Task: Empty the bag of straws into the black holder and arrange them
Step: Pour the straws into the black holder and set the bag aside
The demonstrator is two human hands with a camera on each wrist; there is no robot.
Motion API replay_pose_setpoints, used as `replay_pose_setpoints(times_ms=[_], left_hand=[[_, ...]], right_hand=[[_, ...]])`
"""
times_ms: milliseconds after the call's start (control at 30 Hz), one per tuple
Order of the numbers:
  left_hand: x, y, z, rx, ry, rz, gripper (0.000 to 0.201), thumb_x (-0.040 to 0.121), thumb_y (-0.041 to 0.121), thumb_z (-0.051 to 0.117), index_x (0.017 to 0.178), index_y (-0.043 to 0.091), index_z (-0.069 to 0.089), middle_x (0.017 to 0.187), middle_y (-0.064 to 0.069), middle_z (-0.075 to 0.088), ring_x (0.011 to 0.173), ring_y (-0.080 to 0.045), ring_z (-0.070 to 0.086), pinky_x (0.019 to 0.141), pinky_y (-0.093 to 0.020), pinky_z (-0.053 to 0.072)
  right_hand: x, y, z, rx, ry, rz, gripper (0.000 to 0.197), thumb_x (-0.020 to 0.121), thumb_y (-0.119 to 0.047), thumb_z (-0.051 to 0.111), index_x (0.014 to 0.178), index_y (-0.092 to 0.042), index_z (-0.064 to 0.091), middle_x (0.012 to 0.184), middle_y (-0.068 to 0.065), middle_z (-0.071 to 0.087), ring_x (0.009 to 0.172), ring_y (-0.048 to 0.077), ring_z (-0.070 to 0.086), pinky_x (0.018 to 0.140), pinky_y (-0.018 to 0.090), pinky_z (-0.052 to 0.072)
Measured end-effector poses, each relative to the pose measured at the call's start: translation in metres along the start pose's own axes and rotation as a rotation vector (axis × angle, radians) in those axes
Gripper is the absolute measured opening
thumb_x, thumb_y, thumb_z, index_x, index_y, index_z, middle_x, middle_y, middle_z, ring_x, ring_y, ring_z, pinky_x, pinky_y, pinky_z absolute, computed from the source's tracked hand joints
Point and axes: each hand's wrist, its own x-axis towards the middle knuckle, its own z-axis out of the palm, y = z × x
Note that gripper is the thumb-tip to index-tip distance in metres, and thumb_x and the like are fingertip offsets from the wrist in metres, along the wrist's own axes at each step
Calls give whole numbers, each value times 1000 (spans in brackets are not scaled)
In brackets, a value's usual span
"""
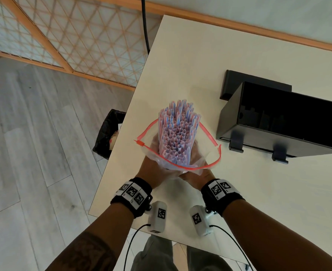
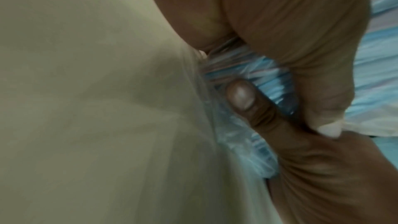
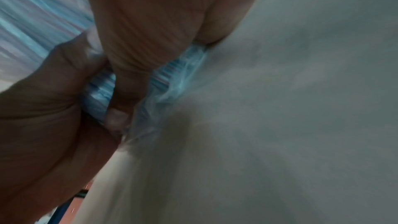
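Observation:
A thick bundle of red-and-blue striped straws (image 1: pixel 178 132) stands upright in a clear zip bag (image 1: pixel 153 151). The bag's red zip rim (image 1: pixel 210 138) is spread open around the bundle. My left hand (image 1: pixel 151 169) and right hand (image 1: pixel 200 175) wrap the lower part of the bag from either side, just above the table. In the left wrist view my left hand (image 2: pixel 290 48) squeezes crumpled plastic and straws (image 2: pixel 269 81). The right wrist view shows my right hand (image 3: pixel 140 48) curled round the same bundle (image 3: pixel 101 89). The black holder (image 1: pixel 278 122) stands open-topped to the right, apart from the bag.
The cream table (image 1: pixel 200 65) has its left edge close to my left hand. On the floor beside that edge stands a black-lined bin (image 1: pixel 110 132). A dark cable (image 1: pixel 145 26) hangs at the table's far corner. A lattice screen stands at the back left.

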Motion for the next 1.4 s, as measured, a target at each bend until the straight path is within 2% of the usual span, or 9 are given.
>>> replay_pose_setpoints(times_ms=[100, 167, 233, 333, 467, 633, 867, 1133, 1400], left_hand=[[-4, 11, -3, 40, -108, 182, 117, 62, 78, 74, 154, 18, 33, 150, 28, 30, 138, 12, 31, 111, 4, 13], [-8, 20, -9, -81, -159, 215, 110, 62, 62, 87, 152, 27, 34, 146, 34, 36, 131, 27, 33, 107, 3, 25], [-12, 25, -16, -233, -158, 190, 96, 59, 36, 98, 140, 29, 47, 133, 22, 59, 127, 8, 54, 102, -12, 47], [-22, 47, -26, -367, -144, 187, 105, 52, 47, 98, 140, 14, 51, 126, 1, 71, 122, -26, 66, 94, -49, 60], [-29, 80, -33, -371, -177, 281, 99, 63, 43, 95, 146, 15, 50, 136, -1, 68, 132, -20, 61, 105, -38, 53], [-28, 127, -40, -101, -197, 396, 64, 69, 25, 95, 126, 26, 65, 115, 14, 77, 111, -1, 70, 92, -24, 58], [-11, 210, -40, 283, -326, 455, 93, 69, 32, 90, 149, 28, 43, 125, 25, 60, 110, 21, 57, 83, -1, 45], [20, 295, -14, 858, -505, 360, 99, 49, 71, 73, 135, 33, 43, 121, 10, 60, 109, -12, 62, 96, -41, 54], [46, 339, 27, 1127, -639, 213, 82, 44, 69, 82, 115, 38, 53, 101, 12, 72, 95, -13, 71, 90, -43, 58]], right_hand=[[-2, -5, 1, -42, 3, -61, 72, 83, -13, 83, 137, -42, 44, 132, -19, 50, 124, 3, 48, 116, 29, 44], [-8, -18, 1, -21, 19, -101, 61, 79, -31, 83, 131, -50, 57, 131, -20, 56, 125, 3, 55, 112, 35, 50], [-13, -27, 0, 19, 45, -117, 61, 71, -25, 91, 122, -44, 64, 128, -20, 63, 122, -5, 60, 106, 26, 53], [-20, -45, 1, 158, 119, -97, 53, 77, -16, 90, 124, -23, 67, 120, -14, 72, 119, 0, 67, 99, 29, 58], [-34, -85, -6, 275, 157, -119, 25, 104, -3, 48, 125, -13, 59, 103, 2, 79, 96, 18, 78, 77, 38, 66], [-37, -96, -10, 639, 298, -38, 43, 54, -26, 88, 90, -23, 64, 78, -25, 76, 76, -15, 67, 74, 11, 55], [-29, -111, -29, 910, 417, -129, 28, 56, -29, 76, 76, -12, 67, 67, -4, 68, 59, 4, 61, 56, 20, 50], [-22, -134, -51, 1332, 445, -33, 48, 80, -19, 74, 125, -2, 68, 120, 22, 69, 108, 33, 62, 98, 60, 51], [-24, -143, -77, 1576, 339, 164, 58, 74, -30, 74, 125, -4, 65, 93, 8, 70, 78, 20, 66, 69, 33, 56]])
